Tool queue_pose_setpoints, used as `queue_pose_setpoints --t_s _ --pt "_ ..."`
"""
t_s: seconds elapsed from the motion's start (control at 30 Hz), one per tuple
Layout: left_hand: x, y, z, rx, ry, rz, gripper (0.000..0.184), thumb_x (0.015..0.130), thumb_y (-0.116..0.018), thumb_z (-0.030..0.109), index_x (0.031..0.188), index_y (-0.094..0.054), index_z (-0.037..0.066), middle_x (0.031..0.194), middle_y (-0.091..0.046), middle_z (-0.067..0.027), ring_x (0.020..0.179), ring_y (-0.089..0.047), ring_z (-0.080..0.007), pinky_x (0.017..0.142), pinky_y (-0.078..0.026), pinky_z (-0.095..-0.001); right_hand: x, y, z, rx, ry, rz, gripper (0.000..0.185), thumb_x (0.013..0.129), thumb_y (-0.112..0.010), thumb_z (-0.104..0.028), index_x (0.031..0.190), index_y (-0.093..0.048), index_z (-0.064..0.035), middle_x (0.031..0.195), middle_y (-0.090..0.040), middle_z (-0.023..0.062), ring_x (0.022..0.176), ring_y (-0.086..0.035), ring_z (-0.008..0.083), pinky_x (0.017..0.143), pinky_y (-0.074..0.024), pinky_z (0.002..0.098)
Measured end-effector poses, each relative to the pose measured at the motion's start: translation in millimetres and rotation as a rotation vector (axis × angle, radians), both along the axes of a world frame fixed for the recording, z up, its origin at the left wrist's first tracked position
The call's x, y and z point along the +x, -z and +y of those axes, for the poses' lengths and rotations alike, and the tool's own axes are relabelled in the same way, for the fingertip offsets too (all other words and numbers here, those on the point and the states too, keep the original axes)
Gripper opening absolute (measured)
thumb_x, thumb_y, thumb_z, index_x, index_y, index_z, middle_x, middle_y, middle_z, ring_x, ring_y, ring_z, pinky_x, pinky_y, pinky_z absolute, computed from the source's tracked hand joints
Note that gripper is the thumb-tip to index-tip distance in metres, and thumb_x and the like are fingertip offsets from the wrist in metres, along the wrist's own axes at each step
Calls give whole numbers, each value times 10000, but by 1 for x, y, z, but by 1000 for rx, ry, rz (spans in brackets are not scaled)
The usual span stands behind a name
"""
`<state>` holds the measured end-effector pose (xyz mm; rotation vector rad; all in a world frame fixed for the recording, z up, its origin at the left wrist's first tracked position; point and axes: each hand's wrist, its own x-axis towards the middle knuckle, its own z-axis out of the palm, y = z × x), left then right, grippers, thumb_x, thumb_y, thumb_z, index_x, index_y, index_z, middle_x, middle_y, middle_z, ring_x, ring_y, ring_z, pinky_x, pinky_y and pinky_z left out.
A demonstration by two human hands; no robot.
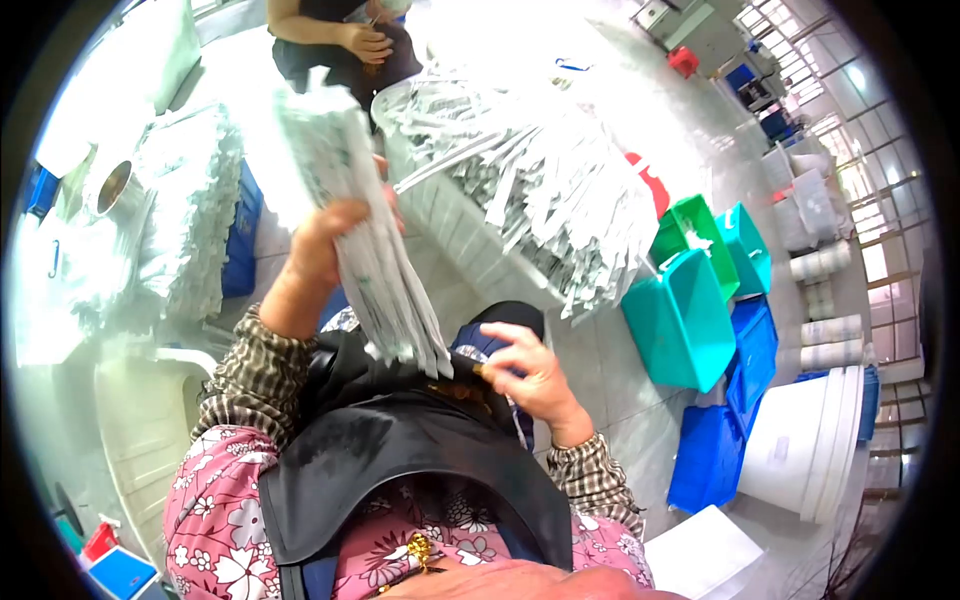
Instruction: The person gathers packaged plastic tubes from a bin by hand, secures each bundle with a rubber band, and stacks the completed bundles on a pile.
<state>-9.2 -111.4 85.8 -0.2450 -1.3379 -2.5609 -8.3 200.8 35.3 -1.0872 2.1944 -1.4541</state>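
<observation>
My left hand (pixel 335 235) is closed around a thick bundle of long, flat white strips (pixel 372 260), with faint green print near the top. The bundle is held tilted over my lap, its lower ends fanning slightly apart. My right hand (pixel 535 378) is beside its lower end, apart from it, fingers loosely bent and spread above my dark apron (pixel 400 490). Nothing shows clearly in that hand. In front of me a large pale bin (pixel 450 225) is heaped with many loose strips (pixel 560 190) of similar look.
Another person's hand (pixel 368 43) is beyond the bin. At left, stacked white packs (pixel 195 200) rise by a blue crate (pixel 241 235). To the right are teal bins (pixel 680 325), a green bin (pixel 705 235), blue crates (pixel 705 455) and a white bucket (pixel 795 440).
</observation>
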Motion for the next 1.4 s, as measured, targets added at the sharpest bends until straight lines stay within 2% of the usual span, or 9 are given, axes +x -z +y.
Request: queue_pose_setpoints --t_s 0.23,0.4,0.5,0.67,0.77,0.97,1.07,1.2,1.4 --pt "-11 3 79 -37 364 -44 579 667 -684 124 1207 -525 -13 1087 -603 -71 976 -563 -154 883 -438 -284 -53 -52 -44 -560 302 -180 93 876 -636 -78 929 -627 -3 1076 -619 121 929 -575 149 858 -444 270" --pt "-16 8 84 4 378 -80 502 670 -656 133 1141 -565 -12 979 -626 -64 883 -583 -146 780 -469 -286 -59 -54 -48 -592 372 -178 90 885 -623 -75 937 -629 -3 1118 -610 123 970 -569 152 896 -440 280" --pt "-17 13 87 130 400 -129 462 702 -639 131 1135 -564 -13 956 -633 -86 800 -619 -161 720 -519 -300 -51 -57 -53 -577 406 -49 80 880 -625 -83 918 -616 -14 1127 -598 129 991 -570 187 904 -437 303" --pt "-14 42 100 284 545 -226 488 763 -707 186 1183 -525 17 963 -627 -78 820 -634 -163 736 -540 -311 -28 -66 -70 -162 439 852 116 820 -666 -84 901 -601 -33 1116 -583 163 1043 -561 286 911 -437 374" --pt "5 34 106 236 607 -275 645 719 -795 301 1220 -491 29 1015 -607 -65 886 -617 -154 775 -528 -306 -29 -52 -71 -268 467 700 114 842 -666 -99 908 -606 -28 1152 -577 160 1071 -548 250 917 -430 350" --pt "3 21 115 44 610 -245 576 709 -725 138 1217 -487 8 1028 -596 -57 919 -590 -139 801 -497 -290 -25 -42 -61 -487 448 233 114 875 -658 -113 911 -620 -12 1310 -489 151 1103 -516 178 927 -410 304" --pt "-2 35 121 -46 472 -145 563 690 -712 116 1200 -503 4 1012 -590 -48 914 -579 -136 801 -484 -288 -22 -47 -57 -354 453 350 99 879 -648 -100 927 -622 -17 1315 -486 149 1134 -499 187 948 -403 319" --pt "4 20 108 17 394 -135 536 678 -723 135 1163 -534 9 968 -596 -39 866 -574 -135 780 -478 -287 -37 -46 -50 -629 456 144 84 890 -624 -78 930 -621 -3 1300 -504 139 1159 -488 192 987 -379 321" --pt "-4 3 100 -243 355 -3 397 678 -704 122 1046 -596 19 911 -614 -24 829 -561 -96 741 -466 -267 -41 -52 -47 -423 257 256 126 873 -599 -69 932 -608 42 1212 -583 168 1094 -571 261 910 -458 344"
